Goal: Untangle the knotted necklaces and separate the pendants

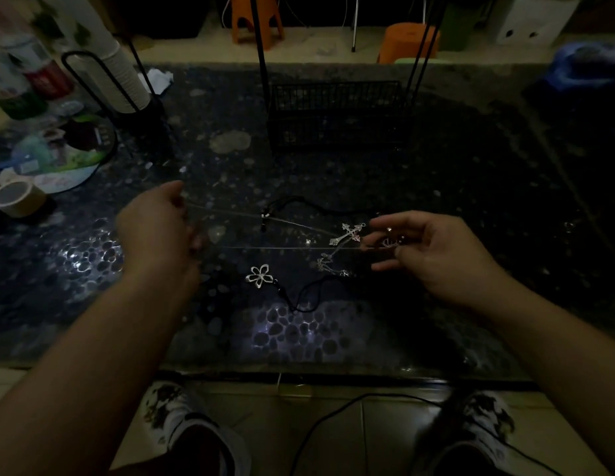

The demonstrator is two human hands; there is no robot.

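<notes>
The left hand (158,225) and right hand (433,249) each pinch a thin chain (282,248), pulling it taut to expose the knot. The cross pendant (347,234) hangs near the right fingers; the flower pendant (259,275) lies nearer on the table (471,166).

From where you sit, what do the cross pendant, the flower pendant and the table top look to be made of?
The cross pendant and flower pendant look like polished silvery metal: both glint brightly. The flower hangs on a matte black cord, probably fabric. The table top seems glossy speckled stone, perhaps granite, mirroring light patches.
</notes>
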